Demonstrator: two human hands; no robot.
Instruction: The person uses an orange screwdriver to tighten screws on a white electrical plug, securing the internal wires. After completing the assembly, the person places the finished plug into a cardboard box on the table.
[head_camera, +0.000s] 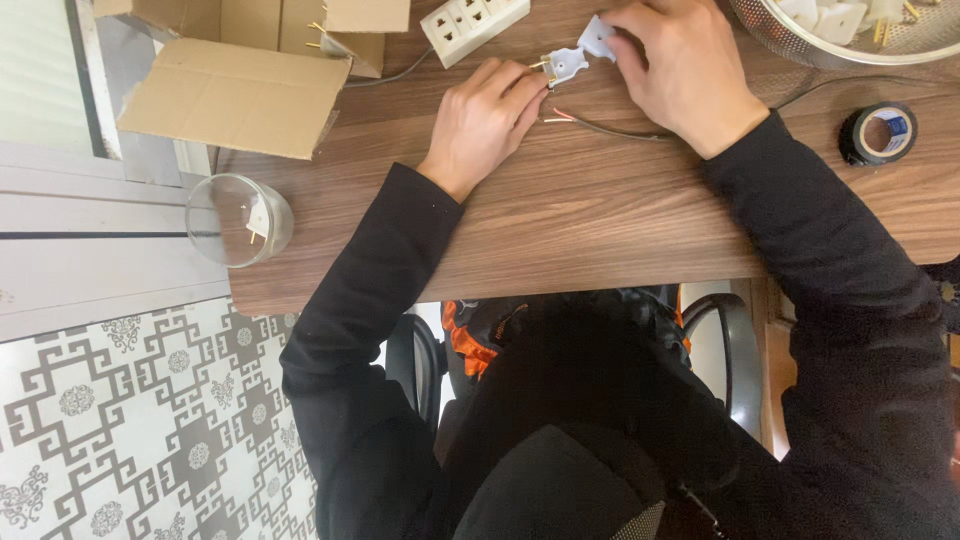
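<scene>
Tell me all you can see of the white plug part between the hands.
The white plug part is a small pale plastic shell with rounded lobes and brass-coloured pins poking out at its left and lower edges. It lies low over the wooden table, near the far edge. The left hand pinches it with its fingertips from the left. The right hand holds a second white piece against its upper right side. Whether it rests on the wood cannot be told.

On my desk sit a cardboard box, a glass jar, black tape, a socket strip and a metal bowl.
</scene>
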